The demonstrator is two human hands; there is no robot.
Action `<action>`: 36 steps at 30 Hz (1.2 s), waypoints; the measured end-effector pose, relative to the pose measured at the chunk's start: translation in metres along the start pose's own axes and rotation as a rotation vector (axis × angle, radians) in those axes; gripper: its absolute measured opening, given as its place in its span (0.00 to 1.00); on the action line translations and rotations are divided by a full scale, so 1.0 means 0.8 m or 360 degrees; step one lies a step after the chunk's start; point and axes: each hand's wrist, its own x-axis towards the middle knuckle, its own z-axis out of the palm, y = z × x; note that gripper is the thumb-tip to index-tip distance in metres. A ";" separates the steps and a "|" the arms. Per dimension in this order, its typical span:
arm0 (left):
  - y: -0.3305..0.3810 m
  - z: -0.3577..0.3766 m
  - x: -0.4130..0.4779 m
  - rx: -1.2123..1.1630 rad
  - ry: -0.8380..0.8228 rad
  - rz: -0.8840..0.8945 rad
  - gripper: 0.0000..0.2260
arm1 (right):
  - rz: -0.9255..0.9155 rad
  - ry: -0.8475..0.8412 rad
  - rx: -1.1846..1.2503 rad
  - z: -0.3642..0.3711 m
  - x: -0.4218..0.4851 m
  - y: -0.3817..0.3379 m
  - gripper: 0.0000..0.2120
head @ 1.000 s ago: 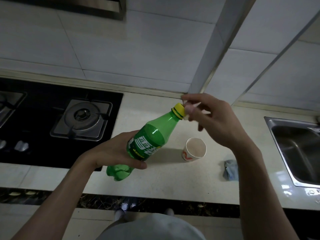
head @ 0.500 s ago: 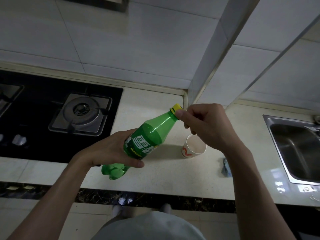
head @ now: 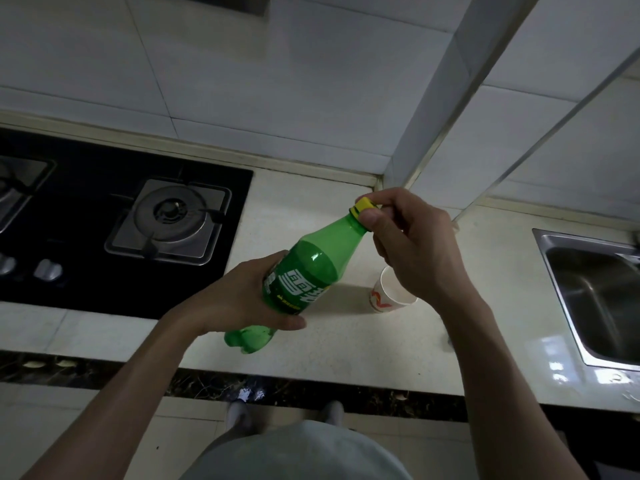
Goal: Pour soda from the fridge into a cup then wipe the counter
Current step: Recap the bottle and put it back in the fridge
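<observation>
Left grip (head: 242,299) wrapped closed; right grip (head: 415,251) pinching, fingers curled

- We find open worktop (head: 294,209) at frame centre, between hob (head: 121,220) and cup (head: 384,296).
- The tilted bottle (head: 311,271) and our right hand (head: 415,244) crowd the space over the cup; the sink (head: 595,299) bounds the right edge.

the green soda bottle (head: 304,271), yellow cap (head: 363,205) on, tilts neck-up toward the sink (head: 571,239), left of it. the white red-marked paper cup (head: 382,296) stands upright on the counter (head: 346,344), nearer the sink.
</observation>
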 end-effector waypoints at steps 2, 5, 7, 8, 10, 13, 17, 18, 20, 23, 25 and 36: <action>-0.002 0.003 0.000 0.0071 0.0055 0.0017 0.30 | 0.0032 0.0031 -0.0060 0.000 0.000 0.000 0.07; -0.005 0.003 0.000 0.0193 0.0192 0.0064 0.28 | 0.0069 0.0074 -0.0088 0.002 0.001 0.000 0.04; -0.006 0.004 0.000 0.0268 0.0310 0.0104 0.26 | 0.0079 0.0091 -0.0106 0.005 0.001 -0.001 0.04; -0.006 0.005 0.000 0.0310 0.0374 0.0123 0.26 | 0.0074 0.0103 -0.0119 0.007 0.002 -0.002 0.03; -0.005 0.004 -0.005 0.0366 0.0466 0.0148 0.26 | 0.0046 0.0137 -0.0135 0.010 0.002 -0.007 0.03; 0.003 -0.012 -0.014 0.0245 0.0266 0.0114 0.27 | -0.0098 0.0118 -0.0180 0.011 0.007 -0.019 0.11; 0.016 -0.038 -0.028 0.0074 -0.0241 0.0061 0.26 | -0.0266 -0.0023 -0.0150 0.010 0.022 -0.037 0.08; 0.017 -0.042 -0.029 0.0064 -0.0291 0.0062 0.26 | -0.0278 -0.0041 -0.0160 0.013 0.025 -0.042 0.06; 0.018 -0.046 -0.030 0.0066 -0.0271 0.0078 0.26 | -0.0229 -0.0029 -0.0163 0.019 0.030 -0.048 0.08; 0.012 -0.044 -0.028 0.0169 -0.0075 0.0077 0.27 | -0.0109 0.0032 -0.0233 0.029 0.034 -0.053 0.13; 0.006 -0.038 -0.025 0.0301 0.0135 0.0089 0.26 | -0.0002 0.0061 -0.0398 0.035 0.038 -0.052 0.15; -0.013 -0.076 -0.032 0.0133 0.0103 0.0118 0.28 | -0.0280 0.0177 -0.0943 0.062 0.047 -0.055 0.24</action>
